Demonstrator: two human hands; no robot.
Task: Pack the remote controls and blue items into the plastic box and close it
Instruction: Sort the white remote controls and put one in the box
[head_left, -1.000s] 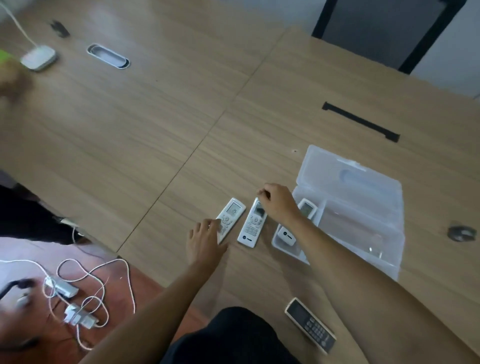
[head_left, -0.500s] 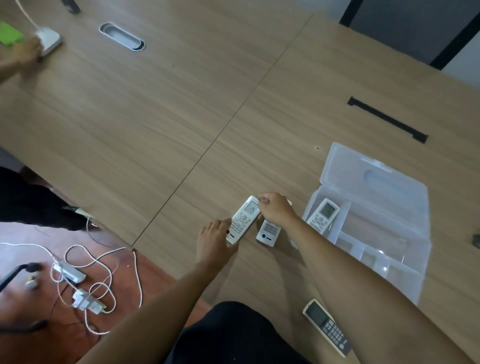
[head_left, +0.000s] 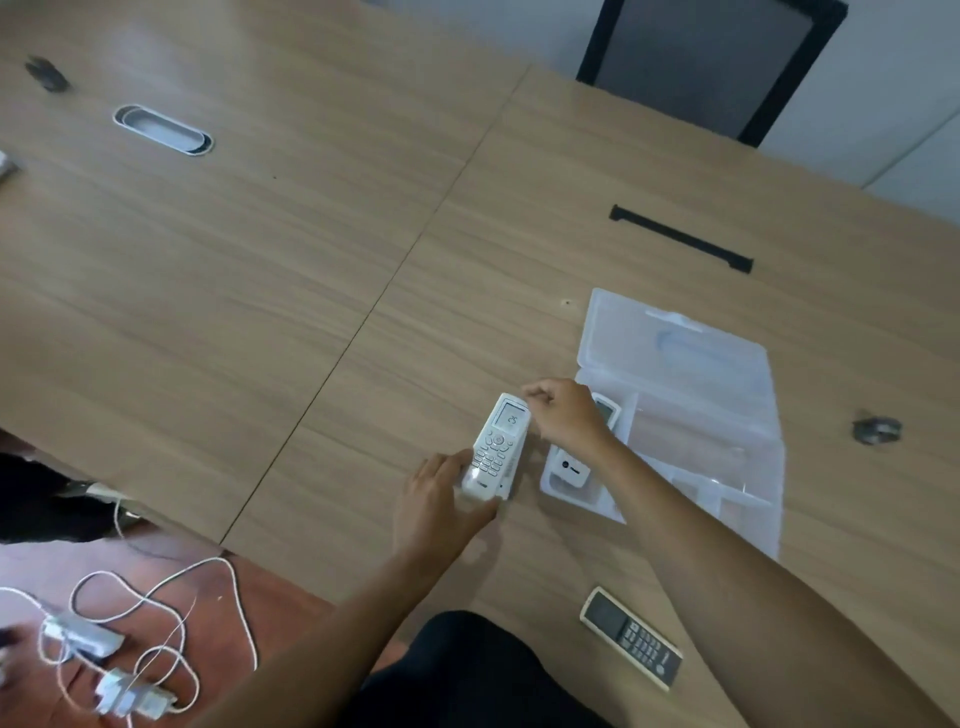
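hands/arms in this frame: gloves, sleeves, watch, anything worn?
Nothing worn that shows. The left hand and right hand are bare, with no gloves, and no rings or markings can be made out at this sharpness. Both forearms are uncovered as far as the frame's lower edge: no sleeves, no watch or wristband. The dark clothing at the bottom centre belongs to the person's body, not the arms.

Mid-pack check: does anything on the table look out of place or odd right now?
Nothing is damaged or spilled. One dark remote lies apart near the table's front edge, outside the plastic box. Both hands, left and right, hold white remotes stacked, beside the box.
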